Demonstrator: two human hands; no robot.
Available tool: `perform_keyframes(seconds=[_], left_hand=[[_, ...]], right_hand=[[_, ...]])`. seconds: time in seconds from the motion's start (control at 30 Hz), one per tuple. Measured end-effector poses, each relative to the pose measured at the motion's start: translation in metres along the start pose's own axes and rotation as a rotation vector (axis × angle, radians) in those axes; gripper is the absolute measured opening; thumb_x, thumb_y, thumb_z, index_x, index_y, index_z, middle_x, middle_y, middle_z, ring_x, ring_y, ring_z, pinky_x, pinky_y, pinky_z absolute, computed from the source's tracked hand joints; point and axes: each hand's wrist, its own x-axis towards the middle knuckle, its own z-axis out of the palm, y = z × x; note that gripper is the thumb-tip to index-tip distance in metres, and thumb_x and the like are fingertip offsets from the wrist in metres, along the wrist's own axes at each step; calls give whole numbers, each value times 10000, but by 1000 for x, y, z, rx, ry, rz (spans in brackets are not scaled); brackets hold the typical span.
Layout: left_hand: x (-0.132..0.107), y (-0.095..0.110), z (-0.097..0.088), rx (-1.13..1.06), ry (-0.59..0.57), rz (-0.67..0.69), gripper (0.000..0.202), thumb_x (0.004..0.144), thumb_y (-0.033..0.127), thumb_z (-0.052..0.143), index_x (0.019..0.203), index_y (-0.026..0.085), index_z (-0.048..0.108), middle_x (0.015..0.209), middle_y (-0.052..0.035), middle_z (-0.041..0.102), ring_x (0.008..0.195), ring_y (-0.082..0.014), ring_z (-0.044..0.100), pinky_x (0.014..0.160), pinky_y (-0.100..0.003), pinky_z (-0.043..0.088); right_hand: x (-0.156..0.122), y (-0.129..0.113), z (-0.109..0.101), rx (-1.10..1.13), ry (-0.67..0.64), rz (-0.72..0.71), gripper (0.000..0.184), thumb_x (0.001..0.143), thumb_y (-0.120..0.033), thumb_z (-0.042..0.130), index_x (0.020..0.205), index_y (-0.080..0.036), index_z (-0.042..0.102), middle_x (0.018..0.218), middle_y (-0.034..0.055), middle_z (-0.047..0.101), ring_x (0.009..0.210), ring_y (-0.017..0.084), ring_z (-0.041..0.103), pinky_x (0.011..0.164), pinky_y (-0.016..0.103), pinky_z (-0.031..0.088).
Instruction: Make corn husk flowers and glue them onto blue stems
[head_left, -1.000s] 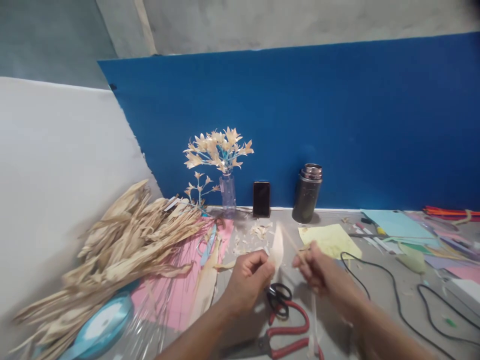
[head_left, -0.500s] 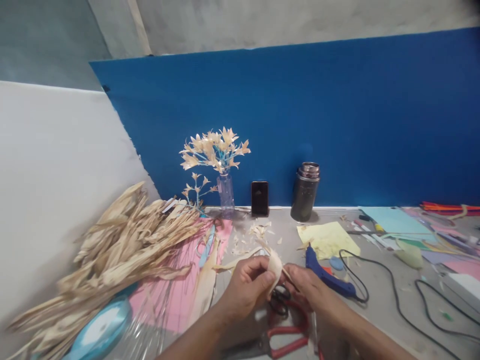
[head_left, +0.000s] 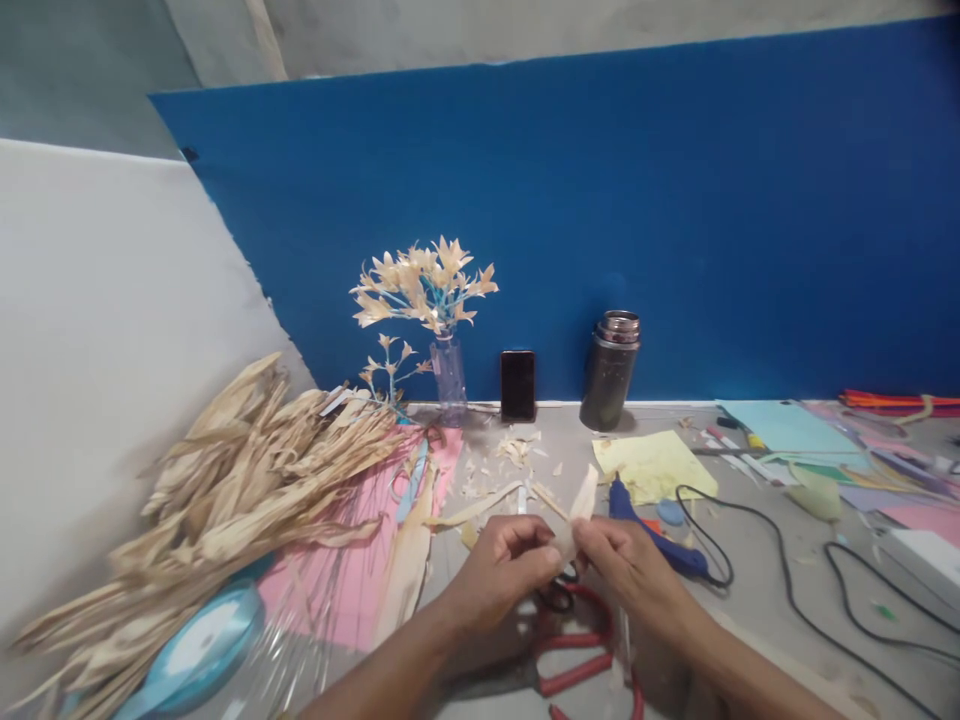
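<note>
A pale strip of dried corn husk (head_left: 584, 497) stands up between my two hands. My right hand (head_left: 628, 566) pinches it between thumb and fingers, its free end pointing up. My left hand (head_left: 504, 565) is closed at the strip's lower part, fingertips curled and thumb pressed in. Just below my hands lie red-handled scissors (head_left: 576, 680) and a second, dark-handled tool (head_left: 556, 597), partly hidden. A blue glue gun (head_left: 658, 541) rests to the right of my right hand.
Dried husks (head_left: 247, 480) pile up at left beside a blue ribbon roll (head_left: 202, 645) and pink paper (head_left: 352, 600). Behind stand a vase (head_left: 450, 380) of husk flowers, a phone (head_left: 517, 386) and a flask (head_left: 611, 372). A black cord (head_left: 780, 550) crosses the right side.
The husk strip was bent over between my hands, near the left thumb; now it points upright from my right fingers. My view has tilted slightly down.
</note>
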Motion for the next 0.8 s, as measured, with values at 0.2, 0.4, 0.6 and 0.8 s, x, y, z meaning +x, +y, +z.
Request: perform_keyframes(seconds=[0.2,0.4,0.6,0.8], left_hand=[[-3,6,9,141,70,56,295,799,405,734,666,142,739,655,-43,614,594,-163,597,586,-270,476],[-3,13,4,380,9,203,204,847,279,690,697,180,785,664,-59,658,673,-184,597,664,-285,452],[-3,23,0,468,50,295,269,853,313,689,617,194,736,616,-31,593,656,-166,525,652,-278,392],[4,18,-1,155,259,280,348,759,419,770,548,167,654,584,3,511,576,-121,437,577,-267,337]], right_hand=[[-3,-4,2,50,-138,17,606,918,-716,408,574,-219,366,561,-39,354,553,123,329,526,265,263],[-1,-6,-7,192,-230,108,666,894,-755,419,503,-218,369,481,-63,288,492,103,267,509,275,194],[8,-8,-36,367,-223,148,690,899,-740,445,457,-225,323,434,-84,220,452,85,154,476,278,119],[22,1,-53,752,118,144,547,860,-646,591,566,-220,412,544,-85,269,471,89,132,407,214,122]])
